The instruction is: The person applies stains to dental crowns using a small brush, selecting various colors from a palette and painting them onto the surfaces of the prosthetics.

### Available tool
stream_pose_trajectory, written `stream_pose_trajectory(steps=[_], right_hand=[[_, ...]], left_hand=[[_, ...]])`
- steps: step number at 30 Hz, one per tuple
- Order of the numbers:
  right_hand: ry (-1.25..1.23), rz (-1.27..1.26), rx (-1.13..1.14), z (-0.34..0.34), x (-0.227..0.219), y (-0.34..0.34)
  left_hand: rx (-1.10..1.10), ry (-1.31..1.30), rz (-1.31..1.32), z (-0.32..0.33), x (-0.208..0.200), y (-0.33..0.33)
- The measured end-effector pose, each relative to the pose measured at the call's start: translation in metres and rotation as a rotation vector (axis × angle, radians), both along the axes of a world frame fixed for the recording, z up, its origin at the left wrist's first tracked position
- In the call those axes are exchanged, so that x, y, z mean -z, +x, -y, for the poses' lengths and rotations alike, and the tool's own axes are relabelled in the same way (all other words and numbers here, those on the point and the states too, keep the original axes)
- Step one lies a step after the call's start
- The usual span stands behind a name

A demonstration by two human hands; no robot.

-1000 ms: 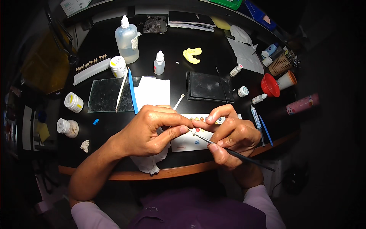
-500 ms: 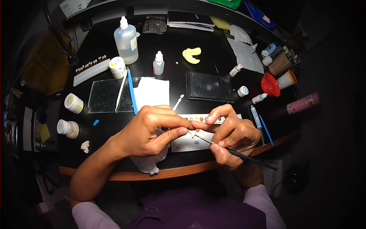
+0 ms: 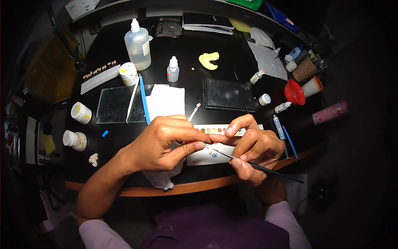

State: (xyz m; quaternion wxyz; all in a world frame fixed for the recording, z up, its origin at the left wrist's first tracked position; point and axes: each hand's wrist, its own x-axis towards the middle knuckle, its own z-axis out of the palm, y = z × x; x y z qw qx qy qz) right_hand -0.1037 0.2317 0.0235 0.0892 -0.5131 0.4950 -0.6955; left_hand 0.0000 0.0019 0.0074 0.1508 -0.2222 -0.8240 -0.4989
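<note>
Over the white palette point(image 3: 201, 155), the right hand point(image 3: 259, 151) has its thumb and fingers closed around a dark-handled brush point(image 3: 265, 169), little finger reaching toward the other hand. The brush lies slightly flatter than a second ago, its tip beside a small white piece point(image 3: 210, 150). That piece, also above the palette, now hangs lower and looks longer, as if turned. The left hand point(image 3: 168, 143) pinches a thin holder by it between thumb and forefinger, other fingers curled; how the piece is fixed cannot be told. The things around the palette lie as before.

The palette's near left corner carries a small reddish printed mark. Just right of it, a tube point(image 3: 278, 128) has large blue-and-white lettering. Well to its left, two white jars point(image 3: 81, 113) bear labels, one banded yellow. Farther beyond the palette, a big clear bottle point(image 3: 139, 50) has a white label of tiny print, and the top dark notebook point(image 3: 207, 20) small pale lettering.
</note>
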Motion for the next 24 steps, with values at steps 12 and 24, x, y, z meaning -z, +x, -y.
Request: stream_pose_trajectory(steps=[12,24], right_hand=[[0.014,0.004,-0.018,-0.0007,0.0002,-0.0006],[0.019,0.001,-0.071,-0.0035,-0.0001,-0.0029]], left_hand=[[0.001,-0.030,0.014,0.0011,0.0000,0.0000],[0.020,-0.042,-0.033,0.0034,0.0060,-0.0036]])
